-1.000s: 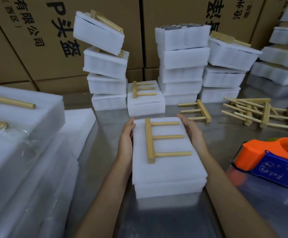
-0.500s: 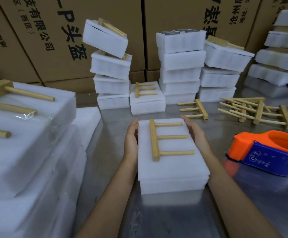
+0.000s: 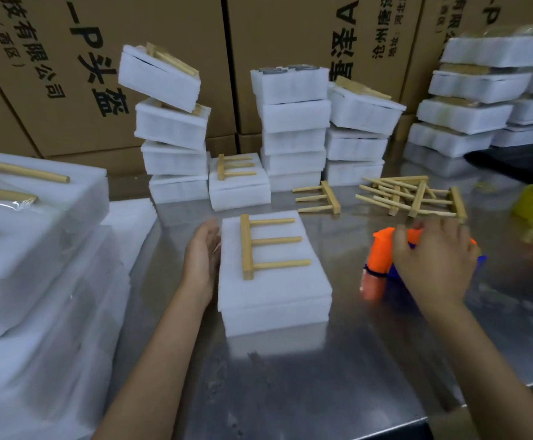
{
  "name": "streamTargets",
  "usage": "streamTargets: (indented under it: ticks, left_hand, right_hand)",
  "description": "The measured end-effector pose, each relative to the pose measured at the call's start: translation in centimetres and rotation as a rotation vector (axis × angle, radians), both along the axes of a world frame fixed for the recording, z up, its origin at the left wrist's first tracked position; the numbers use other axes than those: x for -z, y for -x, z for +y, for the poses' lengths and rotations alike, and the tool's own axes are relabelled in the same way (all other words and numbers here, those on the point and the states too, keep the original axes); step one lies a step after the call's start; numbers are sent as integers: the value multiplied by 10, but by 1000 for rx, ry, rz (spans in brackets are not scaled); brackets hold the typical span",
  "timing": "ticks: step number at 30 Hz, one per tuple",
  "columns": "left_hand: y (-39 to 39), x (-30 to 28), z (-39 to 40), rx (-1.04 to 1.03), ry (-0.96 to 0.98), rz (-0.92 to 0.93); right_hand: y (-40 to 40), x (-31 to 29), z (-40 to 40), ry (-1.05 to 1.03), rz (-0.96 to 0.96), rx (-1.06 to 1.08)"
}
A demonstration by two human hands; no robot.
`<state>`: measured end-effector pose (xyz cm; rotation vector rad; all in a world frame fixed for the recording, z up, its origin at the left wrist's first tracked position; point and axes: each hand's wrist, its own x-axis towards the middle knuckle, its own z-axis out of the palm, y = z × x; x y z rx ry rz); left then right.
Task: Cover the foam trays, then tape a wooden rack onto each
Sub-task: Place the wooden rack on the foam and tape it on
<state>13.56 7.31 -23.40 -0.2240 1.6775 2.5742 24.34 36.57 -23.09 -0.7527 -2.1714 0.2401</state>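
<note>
Left hand (image 3: 202,258), fingers straight, touched tray (image 3: 274,290) bearing rack (image 3: 252,246); right hand (image 3: 433,262), fingers spread, rested on dispenser (image 3: 381,258).

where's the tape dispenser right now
In the head view, the orange and blue tape dispenser sits on the metal table, right of the foam tray, under the right hand.

A packing workshop: printed shipping cartons (image 3: 131,74) behind a steel table (image 3: 322,376) stacked with foam trays (image 3: 293,122).
</note>
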Motion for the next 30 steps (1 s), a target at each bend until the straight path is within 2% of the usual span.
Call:
streamTargets:
  ticks: [2, 7, 9, 11, 14, 16, 21, 25, 30]
  left_hand:
    - [-2, -3, -5, -49, 96, 21]
    - [-34, -31, 2, -248, 444, 336]
    - [-54, -50, 16, -198, 525, 480]
    - [-69, -70, 34, -13, 618, 557]
    - [-88, -89, 64, 448, 696, 418]
    - [-95, -92, 77, 592, 664, 301]
    - [-94, -92, 69, 571, 360, 205]
    - [-93, -92, 62, 567, 372, 209]
    - [-89, -91, 56, 463, 486, 271]
  right_hand:
    - [-6, 10, 7, -29, -65, 67]
    - [-7, -4, 11, -34, 11, -24]
    - [-8, -16, 9, -15, 112, -68]
    - [-5, -29, -1, 44, 178, -123]
    - [0, -52, -25, 59, 276, -238]
    - [3, -65, -38, 87, 335, -304]
    - [4, -77, -47, 127, 381, -383]
    - [6, -78, -54, 98, 356, -399]
    - [8, -81, -60, 52, 340, -412]
